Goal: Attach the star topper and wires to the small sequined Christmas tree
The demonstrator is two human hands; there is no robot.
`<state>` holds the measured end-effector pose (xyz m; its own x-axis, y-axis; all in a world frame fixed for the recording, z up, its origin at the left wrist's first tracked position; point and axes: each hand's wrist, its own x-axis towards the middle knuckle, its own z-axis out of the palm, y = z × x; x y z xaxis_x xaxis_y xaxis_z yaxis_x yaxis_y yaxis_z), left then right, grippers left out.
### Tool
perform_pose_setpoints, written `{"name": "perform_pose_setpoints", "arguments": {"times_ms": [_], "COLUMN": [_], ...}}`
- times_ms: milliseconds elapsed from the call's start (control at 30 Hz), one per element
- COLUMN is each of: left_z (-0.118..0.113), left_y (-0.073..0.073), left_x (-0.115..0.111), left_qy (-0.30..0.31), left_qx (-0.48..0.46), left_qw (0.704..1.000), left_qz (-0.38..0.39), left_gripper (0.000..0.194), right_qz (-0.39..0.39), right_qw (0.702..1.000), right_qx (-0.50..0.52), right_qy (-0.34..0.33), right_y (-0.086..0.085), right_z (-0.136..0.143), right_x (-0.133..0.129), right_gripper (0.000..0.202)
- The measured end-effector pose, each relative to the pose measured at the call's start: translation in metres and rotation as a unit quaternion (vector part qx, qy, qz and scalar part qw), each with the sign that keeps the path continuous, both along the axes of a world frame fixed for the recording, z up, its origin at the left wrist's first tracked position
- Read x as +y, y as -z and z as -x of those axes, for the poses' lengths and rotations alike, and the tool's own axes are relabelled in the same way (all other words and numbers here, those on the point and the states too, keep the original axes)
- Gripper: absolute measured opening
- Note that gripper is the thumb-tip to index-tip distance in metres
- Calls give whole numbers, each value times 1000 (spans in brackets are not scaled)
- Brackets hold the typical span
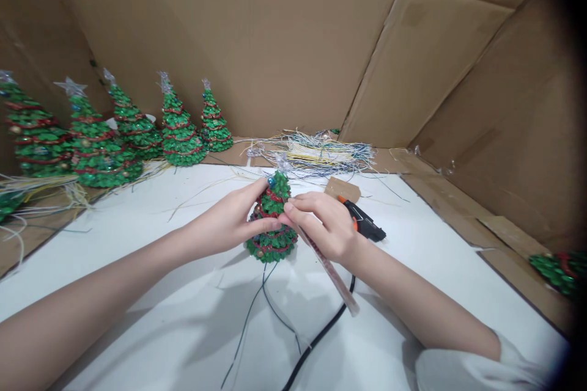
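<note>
A small green Christmas tree ornament (275, 247) with red garlands and a clear star stands on the white tabletop in front of me. Two thin dark wires run out from its base. My left hand (238, 214) is closed round the tree's left side, thumb across its front. At the tree's right side, the fingertips of my right hand (323, 223) are pinched together against it. A slim reddish-brown stick with a pale end (332, 275) is held in that hand and slants down to the right. Whatever lies between the pinched fingertips is hidden.
A black and orange glue gun (369, 226) rests beyond my right hand by a cardboard piece (343, 189), with a black cable (321, 333) near it. Several similar trees (181, 128) line the back left. Loose wires (321, 153) lie heaped behind; cardboard walls (229, 43) enclose the table.
</note>
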<state>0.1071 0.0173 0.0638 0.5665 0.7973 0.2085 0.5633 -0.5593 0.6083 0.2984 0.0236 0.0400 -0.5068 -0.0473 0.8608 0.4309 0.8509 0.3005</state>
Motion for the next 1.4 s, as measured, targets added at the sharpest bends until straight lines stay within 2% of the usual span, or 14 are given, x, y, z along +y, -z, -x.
{"name": "perform_pose_setpoints", "arguments": {"times_ms": [333, 500, 667, 967, 1200, 1400], "left_z": [0, 0, -1, 1, 1, 1], "left_y": [1, 0, 1, 1, 1, 1], "left_x": [0, -1, -2, -1, -2, -1], "left_qy": [3, 2, -3, 0, 2, 4], "left_qx": [-4, -9, -11, -1, -10, -10], "left_qw": [1000, 1000, 1000, 1000, 1000, 1000], "left_qz": [-5, -9, -12, -18, -11, -12], "left_gripper": [26, 27, 26, 24, 25, 24], "right_qz": [-5, 42, 82, 188, 130, 115], "right_qw": [1000, 998, 995, 982, 988, 992], "right_qx": [-5, -21, -34, -5, 53, 41], "right_qy": [11, 31, 35, -20, -62, -36], "right_y": [-3, -8, -10, -17, -4, 1], "right_z": [1, 1, 0, -3, -1, 0], "right_x": [-2, -8, -11, -1, 2, 1], "right_gripper": [10, 5, 9, 16, 6, 3]}}
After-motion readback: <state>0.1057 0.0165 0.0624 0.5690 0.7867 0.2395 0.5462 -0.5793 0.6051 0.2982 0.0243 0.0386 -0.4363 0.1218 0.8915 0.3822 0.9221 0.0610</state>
